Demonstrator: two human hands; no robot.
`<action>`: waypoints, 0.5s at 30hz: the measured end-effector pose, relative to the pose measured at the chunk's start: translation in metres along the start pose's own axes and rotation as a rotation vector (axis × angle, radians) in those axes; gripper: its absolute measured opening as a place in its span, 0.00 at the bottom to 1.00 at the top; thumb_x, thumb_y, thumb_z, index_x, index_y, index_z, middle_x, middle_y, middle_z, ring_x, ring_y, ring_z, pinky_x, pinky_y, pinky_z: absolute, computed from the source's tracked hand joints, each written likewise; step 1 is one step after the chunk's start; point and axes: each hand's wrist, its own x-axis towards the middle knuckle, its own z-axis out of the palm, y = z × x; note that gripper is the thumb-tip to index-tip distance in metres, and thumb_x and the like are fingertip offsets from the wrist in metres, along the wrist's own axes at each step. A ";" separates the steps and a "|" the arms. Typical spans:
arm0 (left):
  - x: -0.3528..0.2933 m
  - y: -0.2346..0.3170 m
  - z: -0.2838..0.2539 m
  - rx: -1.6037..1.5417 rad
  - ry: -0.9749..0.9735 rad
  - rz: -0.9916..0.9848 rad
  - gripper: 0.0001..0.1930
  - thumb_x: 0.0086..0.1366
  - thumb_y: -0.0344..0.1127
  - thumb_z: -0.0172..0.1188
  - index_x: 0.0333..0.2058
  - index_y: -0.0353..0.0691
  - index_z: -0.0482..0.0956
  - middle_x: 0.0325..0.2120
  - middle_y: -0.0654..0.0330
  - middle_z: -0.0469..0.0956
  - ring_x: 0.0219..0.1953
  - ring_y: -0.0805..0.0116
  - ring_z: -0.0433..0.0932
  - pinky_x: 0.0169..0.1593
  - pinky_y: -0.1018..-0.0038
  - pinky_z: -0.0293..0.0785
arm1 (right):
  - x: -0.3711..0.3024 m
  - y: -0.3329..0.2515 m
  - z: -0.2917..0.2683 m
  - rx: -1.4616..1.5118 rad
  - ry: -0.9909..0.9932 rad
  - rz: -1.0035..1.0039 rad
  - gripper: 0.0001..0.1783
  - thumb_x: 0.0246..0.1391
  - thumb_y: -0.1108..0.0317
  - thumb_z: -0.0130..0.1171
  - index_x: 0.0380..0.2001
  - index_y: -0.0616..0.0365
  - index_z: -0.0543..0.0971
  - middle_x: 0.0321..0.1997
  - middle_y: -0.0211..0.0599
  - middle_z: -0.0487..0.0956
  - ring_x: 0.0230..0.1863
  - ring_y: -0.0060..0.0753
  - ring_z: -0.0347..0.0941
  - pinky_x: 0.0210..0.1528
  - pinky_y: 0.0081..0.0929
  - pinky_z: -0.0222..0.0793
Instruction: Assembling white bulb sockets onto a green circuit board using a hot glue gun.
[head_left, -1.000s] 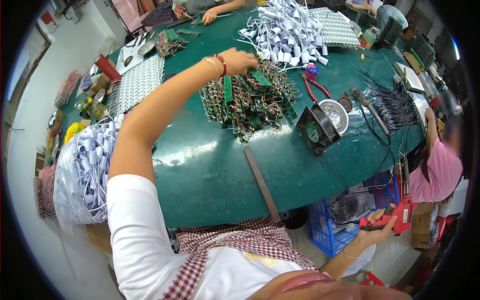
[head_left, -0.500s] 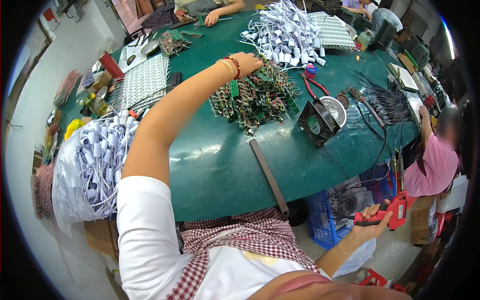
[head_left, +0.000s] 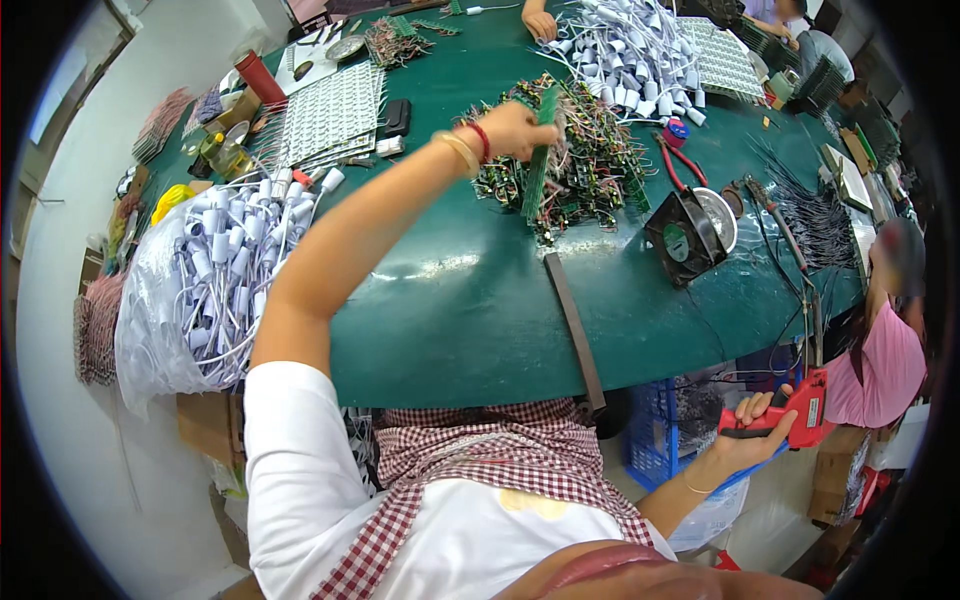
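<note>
1 clear bag (head_left: 150, 335) of white sockets (head_left: 232, 250) sits at the tabletop's (head_left: 450, 345) left edge. The left hand (head_left: 517, 133) pinches 1 green board (head_left: 540, 172) over 1 wired-board heap (head_left: 598, 150); 1 bar (head_left: 575, 330) meets the near edge, 1 fan (head_left: 684, 240) stands rightward. Off the near-right edge, the right hand (head_left: 757, 442) clasps 1 red tool (head_left: 802, 434), its label (head_left: 813, 411) unreadable.

head: left fisheye | looks down, forward | near the green table (head_left: 450, 340)

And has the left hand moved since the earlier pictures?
Yes: the left hand has come back toward the near side, closer to the far end of the flat bar.
</note>
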 end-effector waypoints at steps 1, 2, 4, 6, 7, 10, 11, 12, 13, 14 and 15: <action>0.002 -0.017 0.010 0.213 0.091 -0.048 0.25 0.59 0.53 0.61 0.31 0.29 0.79 0.27 0.54 0.80 0.27 0.67 0.78 0.33 0.71 0.74 | 0.001 0.003 0.005 0.023 -0.011 0.029 0.22 0.65 0.52 0.43 0.48 0.62 0.67 0.18 0.32 0.65 0.15 0.19 0.57 0.16 0.15 0.53; 0.002 -0.028 0.018 0.428 0.177 -0.095 0.26 0.56 0.53 0.63 0.31 0.28 0.79 0.28 0.52 0.80 0.28 0.64 0.79 0.34 0.69 0.74 | 0.001 0.006 0.008 0.045 -0.018 0.057 0.22 0.65 0.52 0.43 0.48 0.62 0.67 0.18 0.32 0.66 0.15 0.20 0.57 0.17 0.16 0.53; -0.002 -0.050 0.032 0.298 0.325 -0.130 0.26 0.52 0.51 0.67 0.32 0.27 0.78 0.28 0.49 0.80 0.32 0.59 0.79 0.37 0.67 0.74 | 0.001 0.007 0.008 0.065 -0.065 0.076 0.23 0.65 0.52 0.43 0.49 0.62 0.67 0.19 0.33 0.66 0.15 0.20 0.58 0.17 0.16 0.55; -0.002 -0.072 0.033 0.189 0.366 -0.093 0.23 0.52 0.46 0.69 0.35 0.30 0.75 0.31 0.49 0.79 0.33 0.61 0.78 0.40 0.67 0.73 | 0.001 0.008 0.007 0.048 -0.140 0.036 0.23 0.65 0.52 0.43 0.50 0.62 0.66 0.19 0.33 0.66 0.15 0.20 0.58 0.17 0.17 0.55; -0.007 -0.073 0.031 0.189 0.348 -0.102 0.23 0.52 0.46 0.69 0.35 0.31 0.75 0.31 0.50 0.78 0.33 0.61 0.78 0.40 0.67 0.73 | 0.000 0.008 0.006 0.041 -0.137 0.041 0.23 0.65 0.52 0.43 0.50 0.62 0.66 0.19 0.33 0.66 0.15 0.20 0.58 0.17 0.17 0.55; -0.020 -0.088 0.031 0.258 0.342 -0.091 0.21 0.51 0.46 0.70 0.33 0.34 0.73 0.29 0.53 0.77 0.33 0.61 0.77 0.39 0.66 0.72 | -0.001 0.009 0.002 0.035 -0.141 0.052 0.23 0.65 0.53 0.42 0.50 0.62 0.66 0.19 0.34 0.66 0.15 0.21 0.58 0.17 0.17 0.55; -0.022 -0.099 0.032 0.351 0.369 -0.078 0.21 0.51 0.46 0.69 0.32 0.34 0.73 0.27 0.53 0.77 0.32 0.62 0.77 0.39 0.67 0.72 | -0.001 0.010 0.000 0.043 -0.162 0.052 0.23 0.65 0.53 0.42 0.50 0.63 0.65 0.19 0.34 0.67 0.15 0.20 0.58 0.17 0.17 0.56; -0.024 -0.109 0.032 0.445 0.397 -0.064 0.21 0.51 0.46 0.69 0.32 0.34 0.72 0.26 0.54 0.76 0.31 0.63 0.77 0.38 0.67 0.73 | -0.002 0.011 -0.001 0.051 -0.182 0.052 0.23 0.65 0.53 0.42 0.51 0.63 0.65 0.20 0.34 0.67 0.15 0.20 0.58 0.17 0.17 0.56; -0.031 -0.103 0.033 0.501 0.396 -0.063 0.21 0.52 0.45 0.68 0.31 0.33 0.72 0.23 0.57 0.74 0.29 0.66 0.75 0.35 0.70 0.72 | -0.005 0.011 -0.001 0.042 -0.169 0.054 0.23 0.65 0.53 0.42 0.51 0.63 0.65 0.20 0.34 0.67 0.15 0.20 0.58 0.17 0.17 0.56; -0.040 -0.102 0.030 0.500 0.384 -0.064 0.21 0.52 0.45 0.68 0.31 0.33 0.72 0.23 0.57 0.74 0.29 0.66 0.75 0.35 0.70 0.72 | -0.007 0.010 0.001 0.046 -0.161 0.069 0.23 0.65 0.53 0.42 0.51 0.63 0.65 0.20 0.34 0.67 0.15 0.20 0.57 0.18 0.16 0.56; -0.050 -0.103 0.025 0.320 0.352 -0.068 0.20 0.54 0.45 0.67 0.31 0.33 0.72 0.23 0.58 0.74 0.28 0.68 0.74 0.33 0.71 0.71 | -0.008 0.009 0.002 0.051 -0.152 0.084 0.23 0.65 0.54 0.42 0.51 0.63 0.65 0.20 0.34 0.67 0.15 0.20 0.57 0.18 0.16 0.56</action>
